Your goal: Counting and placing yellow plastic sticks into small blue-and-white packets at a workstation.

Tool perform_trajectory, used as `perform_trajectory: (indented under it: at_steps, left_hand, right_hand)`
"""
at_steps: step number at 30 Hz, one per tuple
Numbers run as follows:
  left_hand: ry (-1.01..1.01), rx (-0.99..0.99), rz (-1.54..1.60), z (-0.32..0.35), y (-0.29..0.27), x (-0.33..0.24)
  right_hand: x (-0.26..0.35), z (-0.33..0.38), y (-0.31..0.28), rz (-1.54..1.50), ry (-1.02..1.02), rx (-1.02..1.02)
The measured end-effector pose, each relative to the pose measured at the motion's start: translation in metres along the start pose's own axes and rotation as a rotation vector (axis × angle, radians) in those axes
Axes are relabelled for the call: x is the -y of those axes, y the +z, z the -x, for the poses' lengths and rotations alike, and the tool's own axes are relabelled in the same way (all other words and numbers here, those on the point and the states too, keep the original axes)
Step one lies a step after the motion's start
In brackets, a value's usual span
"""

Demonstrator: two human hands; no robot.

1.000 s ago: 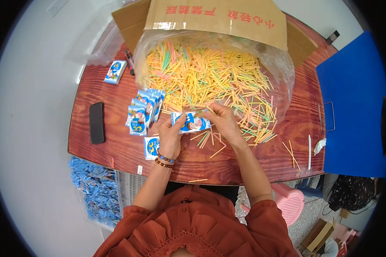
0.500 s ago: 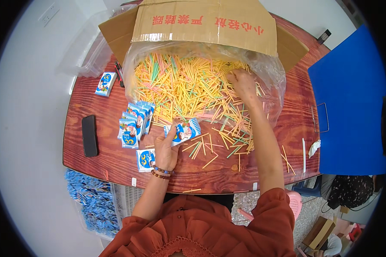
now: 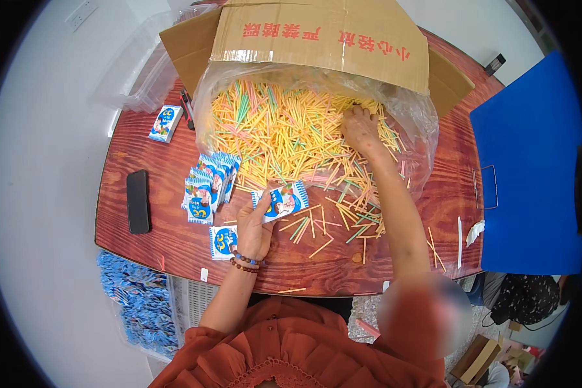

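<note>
I see left hand [image 3: 255, 227] pinching blue-white packet [image 3: 282, 201] at near table edge, mouth facing right. Right hand [image 3: 359, 129] reaches far ahead, fingers closing in stick pile [image 3: 284, 132]; grasp unclear. Sticks lie up-right of packet.

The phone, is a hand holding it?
No, the black phone lies alone on the table, apart from both hands.

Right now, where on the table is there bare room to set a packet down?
Bare wood lies between the black phone and the packet stack, and right of the straw pile toward the blue board. The middle is crowded.
</note>
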State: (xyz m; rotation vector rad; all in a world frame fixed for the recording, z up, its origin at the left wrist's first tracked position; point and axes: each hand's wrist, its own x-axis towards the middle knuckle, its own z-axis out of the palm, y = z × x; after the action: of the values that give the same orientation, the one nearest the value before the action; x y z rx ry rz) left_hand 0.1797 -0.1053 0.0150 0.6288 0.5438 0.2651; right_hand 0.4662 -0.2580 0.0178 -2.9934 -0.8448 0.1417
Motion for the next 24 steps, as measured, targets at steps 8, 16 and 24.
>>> perform_trajectory:
  at_steps: [8,16,24]
  left_hand:
    - [-0.015,0.001,0.017,0.001,0.001,-0.004]
    - [-0.043,0.057,0.027,-0.001,0.01,0.003]
    - [-0.042,0.065,0.009,-0.004,0.013,0.003]
  right_hand:
    - [-0.023,0.017,0.015,-0.773,0.052,-0.233]
    - [-0.001,0.039,0.022,-1.501,0.119,-0.353]
    - [0.047,0.093,-0.023,-1.93,-0.133,-0.6]
